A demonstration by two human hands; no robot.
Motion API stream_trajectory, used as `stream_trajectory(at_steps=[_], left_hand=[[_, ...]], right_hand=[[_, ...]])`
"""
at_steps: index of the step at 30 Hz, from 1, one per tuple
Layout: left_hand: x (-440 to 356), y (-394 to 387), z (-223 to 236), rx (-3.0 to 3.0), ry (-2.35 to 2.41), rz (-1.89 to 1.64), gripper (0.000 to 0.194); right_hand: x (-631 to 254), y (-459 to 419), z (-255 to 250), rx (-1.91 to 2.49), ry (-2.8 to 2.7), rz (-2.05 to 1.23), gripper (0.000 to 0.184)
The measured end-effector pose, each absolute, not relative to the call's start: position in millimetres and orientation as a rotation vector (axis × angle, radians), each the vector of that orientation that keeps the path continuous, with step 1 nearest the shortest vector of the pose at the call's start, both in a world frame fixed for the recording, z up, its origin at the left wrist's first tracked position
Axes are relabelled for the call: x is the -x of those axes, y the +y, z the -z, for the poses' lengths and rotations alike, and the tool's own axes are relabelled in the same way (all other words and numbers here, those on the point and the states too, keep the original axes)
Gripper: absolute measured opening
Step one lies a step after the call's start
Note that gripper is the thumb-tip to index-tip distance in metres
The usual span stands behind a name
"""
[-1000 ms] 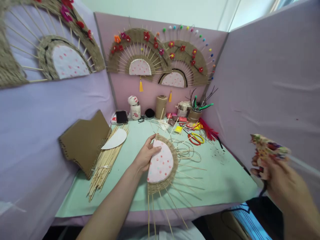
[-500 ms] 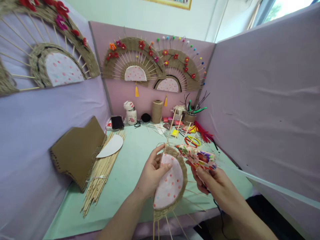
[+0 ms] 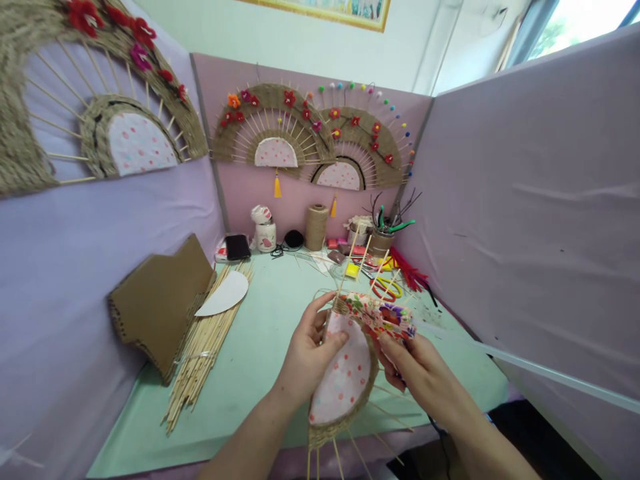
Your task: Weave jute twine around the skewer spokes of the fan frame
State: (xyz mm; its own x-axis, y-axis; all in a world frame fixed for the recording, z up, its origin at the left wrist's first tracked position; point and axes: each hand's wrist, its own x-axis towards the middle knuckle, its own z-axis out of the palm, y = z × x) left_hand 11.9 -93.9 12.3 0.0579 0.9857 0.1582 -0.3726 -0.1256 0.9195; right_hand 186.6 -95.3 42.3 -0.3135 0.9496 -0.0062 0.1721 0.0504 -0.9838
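Observation:
My left hand (image 3: 313, 347) is closed on a half-round fan (image 3: 345, 377), its thumb pressed on the pink-dotted white cloth in the middle. Woven twine rims the fan's curved side, and thin bamboo sticks stick out from it. In my right hand (image 3: 407, 360) is a glue gun (image 3: 380, 313) wrapped in floral cloth, gripped with its nozzle pointing left. The nozzle end lies over the twine band near the fan's upper corner; whether it touches cannot be told. A dark cord hangs below my right hand.
Left lie a bundle of bamboo sticks (image 3: 200, 357), a white paper half-circle (image 3: 225, 293) and bent cardboard (image 3: 163, 303). Behind stand a twine spool (image 3: 317, 228) and a white bottle (image 3: 265, 233). Scissors (image 3: 387, 288) lie beyond the glue gun. Finished fans (image 3: 275, 123) hang on the partition.
The glue gun has moved left, bringing its nozzle over the twine at the fan's top. My left hand still holds the fan. The view has tilted slightly up.

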Motion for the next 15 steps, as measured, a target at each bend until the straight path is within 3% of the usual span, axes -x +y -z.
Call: stream_trajectory(at_steps=[15], left_hand=[[-13.7, -93.5, -10.6, -1.099, 0.799, -1.407, 0.061]], right_hand=[[-190.3, -92.8, -42.3, 1.166, -1.725, -1.184, 0.044]])
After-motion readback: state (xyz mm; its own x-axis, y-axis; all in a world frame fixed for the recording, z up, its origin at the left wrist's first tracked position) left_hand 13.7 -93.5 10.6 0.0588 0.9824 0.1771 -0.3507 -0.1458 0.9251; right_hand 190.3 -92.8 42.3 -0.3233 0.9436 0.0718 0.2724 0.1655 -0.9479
